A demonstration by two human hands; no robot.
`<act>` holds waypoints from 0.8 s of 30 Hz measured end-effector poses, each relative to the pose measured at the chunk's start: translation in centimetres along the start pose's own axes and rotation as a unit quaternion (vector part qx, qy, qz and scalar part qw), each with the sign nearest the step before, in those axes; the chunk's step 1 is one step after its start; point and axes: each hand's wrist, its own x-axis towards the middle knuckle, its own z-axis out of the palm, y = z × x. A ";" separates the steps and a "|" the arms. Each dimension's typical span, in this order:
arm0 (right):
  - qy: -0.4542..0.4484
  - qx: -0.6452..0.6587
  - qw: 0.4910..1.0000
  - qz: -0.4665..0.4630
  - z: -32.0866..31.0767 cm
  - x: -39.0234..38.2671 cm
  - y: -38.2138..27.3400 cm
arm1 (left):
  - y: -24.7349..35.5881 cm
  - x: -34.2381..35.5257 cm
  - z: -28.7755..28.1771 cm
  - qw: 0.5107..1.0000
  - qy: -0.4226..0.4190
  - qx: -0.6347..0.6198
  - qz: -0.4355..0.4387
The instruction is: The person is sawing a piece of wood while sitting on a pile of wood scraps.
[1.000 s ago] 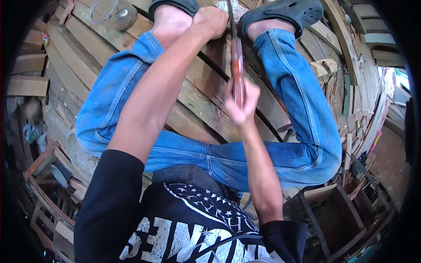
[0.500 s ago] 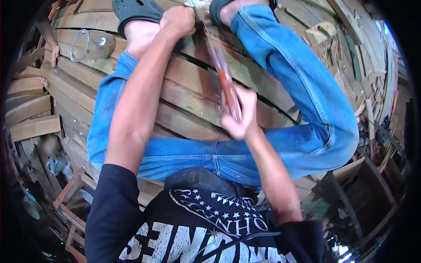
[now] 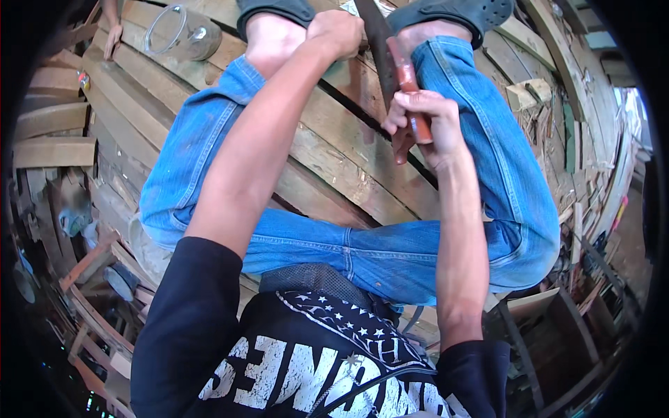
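My right hand (image 3: 440,124) is wrapped round the reddish-brown handle of a hand saw (image 3: 383,52), between my knees. Its wide dark blade points away from me, up past the frame's top edge. My left hand (image 3: 336,33) is closed just left of the blade, beside my left ankle. What its fingers grip is hidden from this view. A pale bit of wood (image 3: 350,8) shows just beyond it. Below both hands lie wooden boards (image 3: 334,150) with dark gaps between them.
A clear plastic jar (image 3: 202,42) lies on its side at the far left, near another person's hand (image 3: 113,40). Wood offcuts (image 3: 531,94) and scraps lie at the right. My feet in dark clogs (image 3: 474,15) flank the work. A wooden frame (image 3: 550,334) stands lower right.
My right hand has moved up and right with the saw, whose blade now shows its broad side. My left hand, still closed, appears further right, as the whole view has shifted.
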 end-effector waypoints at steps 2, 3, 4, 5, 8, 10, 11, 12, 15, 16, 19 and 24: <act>0.055 -0.036 0.997 0.032 1.1 0.4 -1.8 | -0.1 0.0 0.0 1.000 -0.001 -0.009 -0.006; 0.030 -0.092 0.994 0.045 1.4 0.3 -2.7 | -0.1 0.0 0.0 1.000 -0.005 -0.013 -0.002; 0.040 -0.116 0.991 0.058 2.0 0.2 -3.4 | 0.1 0.0 0.1 1.000 -0.012 -0.008 -0.001; 0.050 -0.140 0.986 0.071 2.5 0.2 -3.8 | 0.1 0.0 0.2 1.000 -0.009 -0.014 -0.005; 0.159 -0.144 0.974 0.078 3.5 0.7 -3.5 | -0.5 0.2 0.7 1.000 0.009 -0.024 0.005; 0.186 -0.067 0.979 0.058 2.8 0.9 -2.6 | -0.7 0.3 1.0 0.999 0.020 -0.035 -0.005; 0.189 -0.065 0.978 0.058 2.6 0.8 -2.3 | -0.8 0.3 1.2 0.999 0.026 -0.041 -0.009; 0.187 -0.072 0.978 0.061 2.6 0.8 -1.8 | -0.7 0.4 1.3 0.998 0.034 -0.043 -0.015; 0.213 -0.129 0.967 0.057 2.2 0.7 -1.0 | 0.0 0.1 0.6 0.999 0.006 -0.041 -0.003; 0.216 -0.140 0.965 0.052 2.4 0.7 -0.9 | 0.0 0.1 0.6 0.999 0.012 -0.040 -0.003; 0.225 -0.127 0.965 0.047 2.8 1.0 -0.8 | -0.2 0.1 0.8 0.999 0.015 -0.044 -0.010; 0.222 -0.144 0.964 0.034 3.0 1.1 1.5 | -0.4 0.2 1.1 0.998 0.033 -0.051 -0.017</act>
